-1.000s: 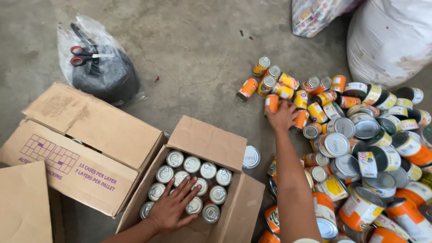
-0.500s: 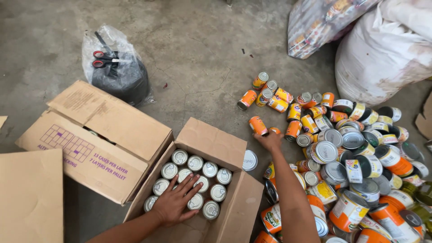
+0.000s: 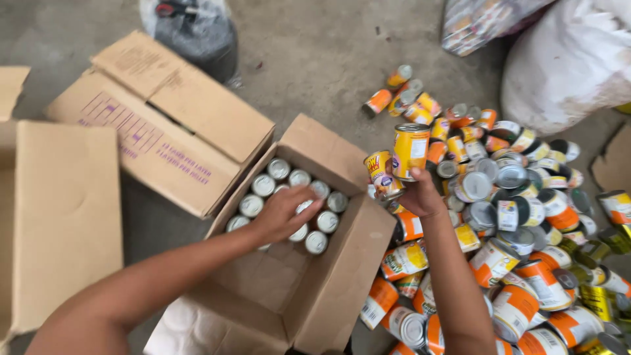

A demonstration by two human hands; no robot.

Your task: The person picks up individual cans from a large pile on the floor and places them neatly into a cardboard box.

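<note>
The right hand (image 3: 417, 194), at centre frame, grips two cans (image 3: 411, 151) with orange-yellow labels and holds them up just above the right flap of the open box (image 3: 328, 283). The taller can stands upright; the smaller one beside it, to the left, tilts toward the box.

The left hand (image 3: 282, 213) lies flat, fingers spread, on the tops of the packed cans (image 3: 263, 186) inside the open box, grasping nothing. These packed cans stand upright in rows, silver lids up, filling the upper part of the box; the lower part of its bottom shows bare cardboard.

To the right of the box, a large pile of loose cans (image 3: 519, 217) lies on the concrete floor (image 3: 315, 59), reaching from mid frame to the lower right corner, some on their sides and some lid-up.

Left of the open box is a closed carton (image 3: 164, 125) with purple print, and another cardboard flap (image 3: 59, 210) lies at the left edge. A dark plastic bag (image 3: 197, 33) sits at the upper left, and a white sack (image 3: 565, 59) fills the upper right corner.
</note>
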